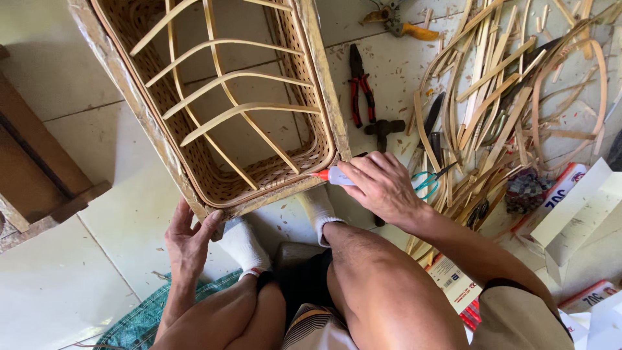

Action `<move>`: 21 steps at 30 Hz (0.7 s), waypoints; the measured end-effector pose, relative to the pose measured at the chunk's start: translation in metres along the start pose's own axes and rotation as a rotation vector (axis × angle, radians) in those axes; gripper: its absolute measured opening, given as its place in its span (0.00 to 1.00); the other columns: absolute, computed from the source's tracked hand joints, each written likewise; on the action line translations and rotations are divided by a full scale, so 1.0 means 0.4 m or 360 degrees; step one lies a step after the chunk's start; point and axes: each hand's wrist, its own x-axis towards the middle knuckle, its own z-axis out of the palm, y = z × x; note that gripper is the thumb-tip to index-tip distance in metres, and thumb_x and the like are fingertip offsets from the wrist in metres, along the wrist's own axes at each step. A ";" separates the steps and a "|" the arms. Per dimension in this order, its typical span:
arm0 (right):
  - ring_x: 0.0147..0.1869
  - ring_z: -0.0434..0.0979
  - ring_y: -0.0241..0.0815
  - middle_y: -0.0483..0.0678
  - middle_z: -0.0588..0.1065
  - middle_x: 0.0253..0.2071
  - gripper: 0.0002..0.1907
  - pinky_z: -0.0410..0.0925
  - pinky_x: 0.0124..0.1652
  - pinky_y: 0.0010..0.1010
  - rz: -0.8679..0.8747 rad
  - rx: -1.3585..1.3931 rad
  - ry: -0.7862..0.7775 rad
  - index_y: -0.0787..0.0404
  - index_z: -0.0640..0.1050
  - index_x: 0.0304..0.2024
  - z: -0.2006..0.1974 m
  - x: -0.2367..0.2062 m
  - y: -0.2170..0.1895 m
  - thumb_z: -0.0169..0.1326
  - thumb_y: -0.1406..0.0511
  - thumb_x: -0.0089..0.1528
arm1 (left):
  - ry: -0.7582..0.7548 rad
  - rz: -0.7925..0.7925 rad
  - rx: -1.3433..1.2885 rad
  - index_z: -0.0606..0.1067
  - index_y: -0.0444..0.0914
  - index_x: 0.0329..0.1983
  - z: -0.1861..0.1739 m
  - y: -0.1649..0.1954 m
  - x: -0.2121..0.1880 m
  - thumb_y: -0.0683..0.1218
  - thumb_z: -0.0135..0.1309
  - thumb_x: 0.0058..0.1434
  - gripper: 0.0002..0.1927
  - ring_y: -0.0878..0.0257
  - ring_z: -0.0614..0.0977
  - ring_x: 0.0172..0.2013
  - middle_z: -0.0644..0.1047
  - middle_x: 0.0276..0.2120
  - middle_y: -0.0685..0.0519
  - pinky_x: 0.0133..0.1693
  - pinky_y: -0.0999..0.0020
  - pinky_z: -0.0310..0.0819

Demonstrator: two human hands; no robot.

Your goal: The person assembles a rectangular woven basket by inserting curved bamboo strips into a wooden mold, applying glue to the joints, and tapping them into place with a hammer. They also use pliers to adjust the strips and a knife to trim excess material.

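A rectangular woven rattan basket (214,104) stands on the pale tiled floor (97,214), filling the upper left half of the view, its open frame crossed by curved bamboo ribs (223,81) and its near corner pointing toward 6 o'clock. The left hand (189,241), at about 7 o'clock from the middle of the view, grips the basket's near rim: the fingers are curled loosely round the wooden edge with the thumb pressed against it from the right. The right hand (382,188), just right of centre, is closed round a small glue bottle (335,175) with an orange-red nozzle, and the nozzle tip touches the basket's rim at its right near corner. Two feet in white socks (243,246) rest under the rim between the hands, the bare knees rising toward 6 o'clock. At 12 o'clock from the right hand lie red-handled pliers (361,87) and, just beside them at their 5 o'clock, a dark cross-shaped tool (383,128). A yellow-handled cutter (402,23) lies near the top edge. From 1 to 3 o'clock spreads a loose heap of bamboo strips (505,97), with teal-handled scissors (431,181) touching its near edge just beside the right hand. A green woven mat (139,321) lies at 7 o'clock, and white cartons (570,214) at 4 o'clock.
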 end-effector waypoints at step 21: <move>0.43 0.72 0.43 0.44 0.76 0.41 0.24 0.63 0.43 0.38 -0.0146 0.0106 0.0010 0.61 0.80 0.51 -0.034 0.097 -0.043 0.68 0.61 0.53 | -0.0025 0.0018 -0.0077 0.67 0.40 0.73 -0.010 -0.026 0.023 0.39 0.63 0.60 0.37 0.67 0.79 0.38 0.78 0.55 0.50 0.34 0.72 0.79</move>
